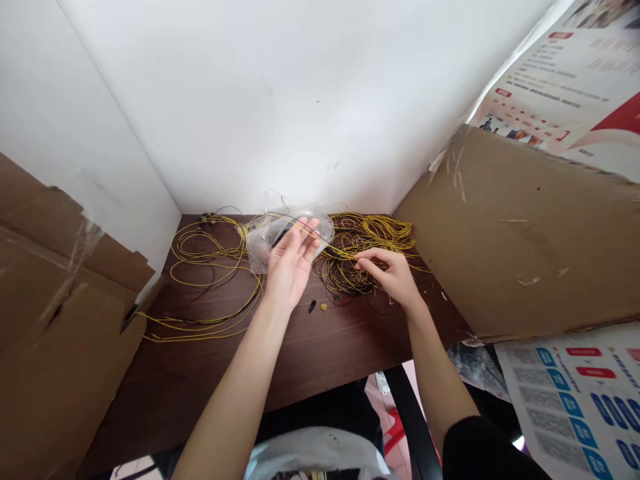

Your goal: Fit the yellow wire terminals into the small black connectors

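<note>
My left hand (293,263) is raised palm up over the table, its fingers stretched out. A thin dark and yellow wire (327,245) runs across those fingers toward my right hand (387,270). The thumb and forefinger of my right hand pinch this wire at the edge of a tangled heap of yellow and black wires (375,230). Behind my left hand stands a clear plastic bag (257,250) with dark items inside, too hidden to name. On the tabletop in front lie a small black piece (313,306) and a small yellow piece (324,307).
Loops of yellow wire (200,257) spread over the left of the dark brown table (345,343). Cardboard panels (525,233) flank both sides, and a white wall (300,107) closes the back. A white plastic bag (315,450) hangs below the front edge.
</note>
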`<act>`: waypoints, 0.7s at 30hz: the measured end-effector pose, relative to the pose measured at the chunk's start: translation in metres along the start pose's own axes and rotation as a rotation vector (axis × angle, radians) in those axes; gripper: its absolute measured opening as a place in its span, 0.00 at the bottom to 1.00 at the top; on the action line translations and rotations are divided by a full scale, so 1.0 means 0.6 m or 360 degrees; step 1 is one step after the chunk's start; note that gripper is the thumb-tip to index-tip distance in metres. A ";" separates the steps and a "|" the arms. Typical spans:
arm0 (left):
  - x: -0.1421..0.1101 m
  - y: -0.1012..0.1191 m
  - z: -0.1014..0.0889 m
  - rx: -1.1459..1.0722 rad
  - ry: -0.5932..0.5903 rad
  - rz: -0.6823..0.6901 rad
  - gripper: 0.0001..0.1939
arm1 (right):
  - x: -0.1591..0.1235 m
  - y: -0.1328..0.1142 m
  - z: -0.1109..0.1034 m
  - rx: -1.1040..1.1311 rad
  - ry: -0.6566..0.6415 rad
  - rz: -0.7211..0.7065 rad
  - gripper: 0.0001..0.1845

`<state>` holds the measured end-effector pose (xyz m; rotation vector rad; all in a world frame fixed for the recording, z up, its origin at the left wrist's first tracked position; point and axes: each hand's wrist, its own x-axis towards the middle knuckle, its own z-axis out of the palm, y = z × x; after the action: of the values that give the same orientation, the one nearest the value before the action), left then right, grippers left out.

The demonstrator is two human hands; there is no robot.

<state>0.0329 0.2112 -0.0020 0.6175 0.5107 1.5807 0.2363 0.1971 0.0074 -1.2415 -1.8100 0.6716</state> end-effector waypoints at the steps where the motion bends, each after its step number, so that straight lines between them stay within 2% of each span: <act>1: -0.005 -0.006 0.004 0.0110 -0.0088 -0.0006 0.12 | 0.001 -0.002 0.003 0.0021 0.0005 -0.0006 0.10; 3: -0.017 -0.021 0.012 0.0437 -0.0254 0.0015 0.13 | 0.004 -0.006 0.008 0.0077 0.0005 -0.0016 0.10; 6: -0.031 -0.041 0.017 0.0971 -0.0397 0.0253 0.08 | 0.006 -0.011 0.012 0.0114 -0.0023 -0.0068 0.08; 8: -0.037 -0.049 0.017 0.1188 -0.0426 0.0421 0.08 | 0.005 -0.012 0.013 0.0125 -0.0061 -0.0088 0.08; 10: -0.040 -0.050 0.017 0.1268 -0.0399 0.0486 0.09 | 0.004 -0.010 0.012 0.0146 -0.0107 -0.0073 0.09; 12: -0.040 -0.049 0.018 0.1203 -0.0314 0.0461 0.09 | 0.003 -0.004 0.011 0.0150 -0.0136 -0.0049 0.10; 16: -0.037 -0.042 0.026 0.0774 -0.0107 0.0310 0.11 | 0.003 0.012 0.008 0.0048 -0.0112 -0.0032 0.10; 21: -0.034 -0.031 0.031 0.0477 0.0070 0.0307 0.09 | 0.006 0.021 0.004 -0.0056 -0.0083 -0.0101 0.10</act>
<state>0.0601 0.1924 -0.0018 0.8815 0.7478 1.7162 0.2401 0.2054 -0.0025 -1.1942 -1.9038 0.6444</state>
